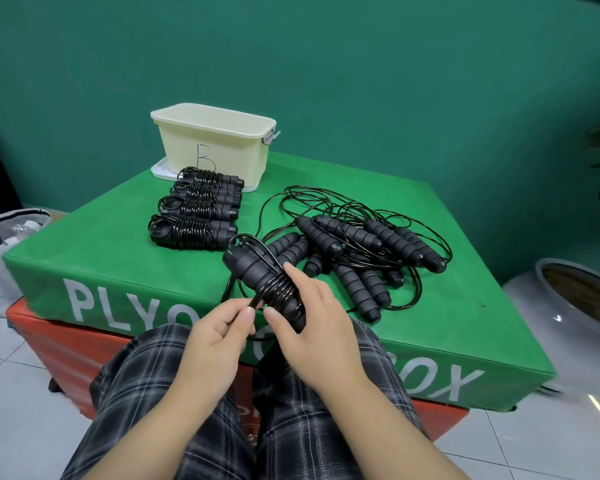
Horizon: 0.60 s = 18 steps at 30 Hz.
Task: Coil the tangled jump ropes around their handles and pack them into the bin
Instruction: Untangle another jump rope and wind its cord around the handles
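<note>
The right hand (312, 327) held a pair of black jump-rope handles (253, 271) together, its fingers curled round the bundle — the grip was clamped on the handles, which pointed up and away over the near edge of the green plyo box (118, 258). Several turns of black cord (278, 289) already lay wound around the handles under the fingers. The left hand (219, 337) pinched the free run of that cord between thumb and fingers, just beside the bundle; its grip was closed on the cord.

On the box top, four coiled ropes (194, 213) lay side by side in a row, the farthest touching or nearly touching the cream bin (215, 143). The bin stood at the far left corner on a white lid or tray (161, 171), marked with a handwritten letter on its near wall. To the right of the row — well apart from the bin — lay a tangled pile of ropes (357, 251), handles and loose cord loops overlapping.

The green box rested on an orange box (66, 362). Plaid trouser legs (136, 393) filled the foreground.
</note>
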Each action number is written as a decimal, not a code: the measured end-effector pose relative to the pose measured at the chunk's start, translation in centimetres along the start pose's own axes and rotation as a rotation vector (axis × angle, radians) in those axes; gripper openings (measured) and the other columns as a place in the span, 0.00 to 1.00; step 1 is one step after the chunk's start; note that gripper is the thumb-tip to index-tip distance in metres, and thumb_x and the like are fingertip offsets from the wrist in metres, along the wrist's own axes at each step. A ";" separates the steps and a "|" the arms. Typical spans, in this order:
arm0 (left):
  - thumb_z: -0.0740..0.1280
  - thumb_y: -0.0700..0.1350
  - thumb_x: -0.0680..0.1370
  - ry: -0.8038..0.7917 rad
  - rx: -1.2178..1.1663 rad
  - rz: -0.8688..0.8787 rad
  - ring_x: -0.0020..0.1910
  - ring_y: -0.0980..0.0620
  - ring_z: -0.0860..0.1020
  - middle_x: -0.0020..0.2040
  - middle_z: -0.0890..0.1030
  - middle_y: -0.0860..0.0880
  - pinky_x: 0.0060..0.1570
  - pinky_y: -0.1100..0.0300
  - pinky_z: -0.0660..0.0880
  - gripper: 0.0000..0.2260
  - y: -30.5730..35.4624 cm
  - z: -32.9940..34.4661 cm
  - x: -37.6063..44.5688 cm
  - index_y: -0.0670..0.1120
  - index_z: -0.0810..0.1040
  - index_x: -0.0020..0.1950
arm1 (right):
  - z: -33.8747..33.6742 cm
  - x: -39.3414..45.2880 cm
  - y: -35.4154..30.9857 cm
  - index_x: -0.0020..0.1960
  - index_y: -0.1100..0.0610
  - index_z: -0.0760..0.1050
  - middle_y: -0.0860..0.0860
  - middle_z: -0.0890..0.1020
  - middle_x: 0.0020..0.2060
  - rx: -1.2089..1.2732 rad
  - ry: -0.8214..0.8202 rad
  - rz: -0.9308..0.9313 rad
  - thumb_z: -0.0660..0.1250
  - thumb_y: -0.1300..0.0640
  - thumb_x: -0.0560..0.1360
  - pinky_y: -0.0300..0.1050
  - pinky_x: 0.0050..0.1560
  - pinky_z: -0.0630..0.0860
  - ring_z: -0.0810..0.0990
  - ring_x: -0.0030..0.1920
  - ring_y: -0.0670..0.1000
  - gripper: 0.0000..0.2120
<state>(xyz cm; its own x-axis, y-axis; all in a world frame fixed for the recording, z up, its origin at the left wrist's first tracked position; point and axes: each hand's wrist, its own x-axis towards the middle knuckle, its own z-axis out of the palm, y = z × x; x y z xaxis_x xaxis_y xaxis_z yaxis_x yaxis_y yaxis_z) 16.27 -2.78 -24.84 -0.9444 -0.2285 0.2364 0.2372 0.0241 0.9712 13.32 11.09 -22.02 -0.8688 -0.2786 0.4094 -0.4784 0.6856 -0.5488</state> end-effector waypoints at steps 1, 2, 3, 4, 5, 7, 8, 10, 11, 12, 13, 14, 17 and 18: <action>0.61 0.51 0.74 0.003 0.002 -0.002 0.28 0.58 0.67 0.30 0.73 0.56 0.29 0.68 0.65 0.08 0.0 0.0 0.1 0.59 0.79 0.43 | -0.1 0.0 -0.1 0.73 0.42 0.62 0.44 0.74 0.62 0.032 0.003 0.023 0.58 0.35 0.73 0.42 0.60 0.70 0.72 0.62 0.46 0.30; 0.61 0.51 0.74 0.006 0.008 -0.004 0.29 0.58 0.67 0.30 0.73 0.56 0.30 0.66 0.65 0.06 -0.1 0.0 0.2 0.57 0.78 0.45 | -0.1 0.0 -0.1 0.72 0.42 0.63 0.43 0.75 0.62 0.067 -0.002 0.053 0.60 0.36 0.73 0.41 0.59 0.70 0.73 0.61 0.45 0.29; 0.62 0.53 0.75 -0.001 0.005 -0.008 0.29 0.59 0.67 0.29 0.72 0.55 0.31 0.65 0.65 0.06 -0.1 0.1 0.3 0.53 0.76 0.47 | -0.2 0.0 -0.1 0.71 0.41 0.64 0.42 0.77 0.60 0.104 -0.012 0.088 0.61 0.36 0.72 0.41 0.59 0.70 0.74 0.60 0.44 0.28; 0.63 0.54 0.77 -0.009 0.005 -0.010 0.28 0.59 0.66 0.28 0.72 0.56 0.31 0.62 0.65 0.08 -0.3 0.2 0.4 0.50 0.74 0.47 | -0.2 -0.1 -0.1 0.69 0.39 0.64 0.43 0.80 0.58 0.144 -0.021 0.118 0.61 0.35 0.71 0.42 0.58 0.72 0.76 0.58 0.45 0.28; 0.63 0.56 0.77 -0.011 0.013 -0.014 0.28 0.59 0.66 0.27 0.71 0.56 0.31 0.60 0.64 0.11 -0.4 0.3 0.5 0.49 0.72 0.47 | -0.2 -0.1 -0.1 0.67 0.37 0.65 0.44 0.82 0.53 0.186 -0.025 0.139 0.61 0.33 0.69 0.43 0.56 0.73 0.78 0.55 0.45 0.28; 0.63 0.61 0.75 -0.005 0.047 -0.008 0.27 0.58 0.65 0.26 0.71 0.56 0.32 0.57 0.63 0.16 -0.6 0.3 0.6 0.48 0.71 0.46 | 0.0 -0.1 -0.1 0.62 0.33 0.65 0.45 0.84 0.45 0.288 -0.030 0.163 0.60 0.31 0.66 0.47 0.54 0.76 0.80 0.49 0.45 0.25; 0.62 0.65 0.72 -0.004 0.072 -0.009 0.28 0.58 0.66 0.27 0.71 0.56 0.33 0.56 0.64 0.19 -0.7 0.3 0.7 0.50 0.71 0.47 | 0.0 -0.1 0.0 0.59 0.31 0.66 0.45 0.84 0.43 0.346 -0.036 0.166 0.61 0.32 0.66 0.49 0.53 0.77 0.81 0.47 0.45 0.22; 0.58 0.73 0.65 0.001 0.114 -0.021 0.30 0.60 0.71 0.30 0.76 0.59 0.37 0.59 0.68 0.27 -0.8 0.3 0.7 0.54 0.70 0.51 | 0.0 -0.1 0.0 0.56 0.30 0.70 0.44 0.84 0.43 0.444 -0.055 0.159 0.63 0.34 0.66 0.50 0.53 0.78 0.82 0.47 0.45 0.18; 0.57 0.78 0.62 -0.004 0.132 -0.028 0.35 0.64 0.75 0.35 0.79 0.63 0.40 0.65 0.70 0.31 -0.8 0.3 0.7 0.56 0.70 0.53 | -0.2 -0.1 -0.1 0.55 0.31 0.71 0.45 0.84 0.44 0.474 -0.065 0.147 0.63 0.35 0.66 0.49 0.53 0.78 0.82 0.45 0.46 0.17; 0.55 0.80 0.60 -0.020 0.142 -0.027 0.42 0.69 0.76 0.41 0.79 0.69 0.43 0.72 0.70 0.34 -0.7 0.3 0.6 0.59 0.70 0.55 | -0.4 -0.1 -0.2 0.54 0.32 0.72 0.47 0.83 0.45 0.491 -0.072 0.132 0.63 0.35 0.67 0.49 0.51 0.78 0.81 0.44 0.48 0.16; 0.53 0.81 0.59 -0.038 0.148 -0.018 0.49 0.74 0.74 0.47 0.78 0.72 0.45 0.77 0.68 0.35 -0.6 0.3 0.5 0.61 0.70 0.56 | -0.6 -0.2 -0.3 0.53 0.33 0.72 0.51 0.83 0.45 0.495 -0.077 0.118 0.62 0.35 0.67 0.49 0.50 0.76 0.80 0.44 0.52 0.15; 0.52 0.81 0.61 -0.052 0.159 0.001 0.52 0.74 0.74 0.49 0.79 0.70 0.46 0.78 0.67 0.34 -0.6 0.2 0.4 0.62 0.71 0.56 | -0.7 -0.2 -0.3 0.53 0.33 0.72 0.54 0.83 0.46 0.488 -0.079 0.106 0.60 0.34 0.67 0.50 0.51 0.75 0.79 0.45 0.54 0.15; 0.48 0.77 0.69 -0.019 0.310 0.125 0.46 0.57 0.75 0.41 0.78 0.53 0.46 0.64 0.69 0.35 -1.2 -0.2 0.7 0.48 0.77 0.44 | -0.8 -0.2 -0.1 0.53 0.33 0.71 0.56 0.82 0.48 0.472 -0.090 0.096 0.58 0.32 0.67 0.50 0.53 0.74 0.78 0.48 0.54 0.16; 0.47 0.75 0.71 -0.002 0.356 0.156 0.43 0.54 0.73 0.38 0.75 0.52 0.43 0.61 0.67 0.36 -1.3 -0.4 0.7 0.44 0.74 0.40 | -0.7 -0.2 0.0 0.53 0.33 0.71 0.56 0.82 0.49 0.462 -0.093 0.095 0.57 0.32 0.67 0.50 0.54 0.74 0.78 0.49 0.53 0.17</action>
<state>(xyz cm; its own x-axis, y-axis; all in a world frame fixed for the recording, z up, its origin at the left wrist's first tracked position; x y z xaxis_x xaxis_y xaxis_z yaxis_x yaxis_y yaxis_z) 15.34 -3.36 -25.99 -0.9038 -0.1933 0.3818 0.2847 0.3945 0.8737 13.56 11.62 -21.56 -0.9090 -0.3025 0.2868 -0.3851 0.3461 -0.8555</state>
